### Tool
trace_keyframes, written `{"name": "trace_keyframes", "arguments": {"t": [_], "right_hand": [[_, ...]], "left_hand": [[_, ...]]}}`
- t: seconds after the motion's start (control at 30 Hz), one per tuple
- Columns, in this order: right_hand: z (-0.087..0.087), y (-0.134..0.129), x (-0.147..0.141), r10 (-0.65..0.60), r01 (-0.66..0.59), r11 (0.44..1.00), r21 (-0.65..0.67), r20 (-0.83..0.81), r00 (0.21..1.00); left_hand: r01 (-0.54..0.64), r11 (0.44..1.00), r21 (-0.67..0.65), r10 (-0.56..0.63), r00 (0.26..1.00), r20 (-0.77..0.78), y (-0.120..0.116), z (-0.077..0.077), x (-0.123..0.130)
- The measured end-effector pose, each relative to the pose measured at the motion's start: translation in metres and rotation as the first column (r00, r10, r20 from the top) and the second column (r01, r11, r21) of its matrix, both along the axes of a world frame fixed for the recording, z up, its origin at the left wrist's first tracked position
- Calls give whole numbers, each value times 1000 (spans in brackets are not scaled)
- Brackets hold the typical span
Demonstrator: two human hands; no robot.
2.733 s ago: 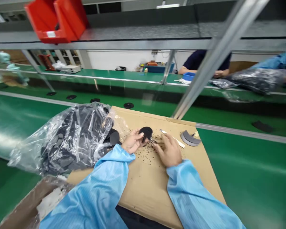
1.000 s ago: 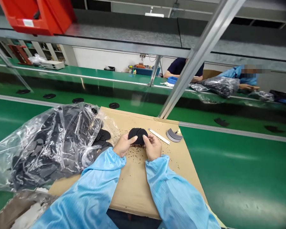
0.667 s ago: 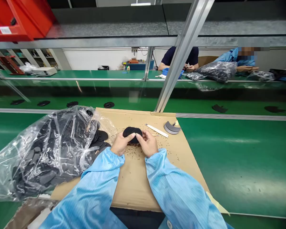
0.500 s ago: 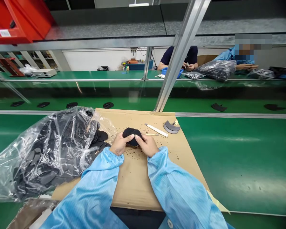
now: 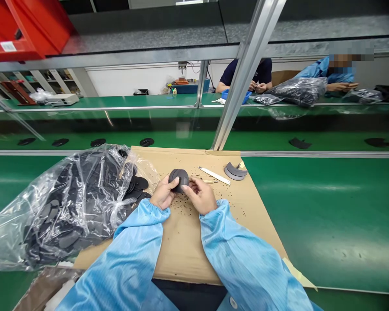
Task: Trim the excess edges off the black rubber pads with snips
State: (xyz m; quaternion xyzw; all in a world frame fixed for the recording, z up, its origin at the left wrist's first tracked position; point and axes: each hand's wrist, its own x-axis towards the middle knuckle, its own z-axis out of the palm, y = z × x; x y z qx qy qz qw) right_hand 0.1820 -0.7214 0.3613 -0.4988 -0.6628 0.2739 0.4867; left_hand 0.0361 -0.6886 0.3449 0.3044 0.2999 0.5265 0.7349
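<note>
Over the cardboard sheet (image 5: 181,255) I hold a few flat black rounded pads (image 5: 179,178), overlapping one another. My left hand (image 5: 163,193) grips them from the left, its thumb pressed on top. From the right, my right hand (image 5: 201,195) pinches their lower right edge between thumb and fingers. Small black crumbs are scattered on the cardboard around both hands. Just beyond the right hand lie a thin yellowish tool (image 5: 210,181), partly hidden by the fingers, and a white flat strip-shaped tool (image 5: 214,176).
A clear plastic bag (image 5: 81,203) of black pads lies at left, with loose pads (image 5: 138,183) by its mouth. Curved grey pieces (image 5: 235,171) rest at the cardboard's far right. A slanted metal post (image 5: 236,95) rises behind. Two people sit across the green line.
My right hand has shifted slightly right and its grip has changed to the lower right edge. The pads have turned, showing a greyer face. The left hand keeps hold.
</note>
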Motion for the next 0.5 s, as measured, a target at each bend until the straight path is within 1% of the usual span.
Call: {"name": "trace_keyframes", "arguments": {"t": [0.07, 0.13, 0.17, 0.23, 0.37, 0.5], "right_hand": [[0, -2, -1, 70, -66, 994, 83, -35, 997], [0, -2, 0, 115, -115, 979, 168, 9, 993], [-1, -2, 0, 116, -122, 972, 203, 38, 992], [-3, -1, 0, 82, -98, 964, 247, 75, 994], [-8, 1, 0, -27, -10, 956, 293, 124, 992], [-9, 0, 0, -64, 1, 932, 363, 160, 985]], "left_hand": [[50, 998, -47, -49, 999, 14, 1, 0, -2], [86, 994, -68, -86, 996, 15, 0, 0, -4], [98, 993, -68, -97, 995, 13, -1, 1, -4], [122, 991, -55, -121, 993, 10, -2, 2, -4], [180, 983, -43, -180, 984, 19, -5, 2, -3], [207, 978, -23, -207, 978, 18, -7, 2, -3]]}}
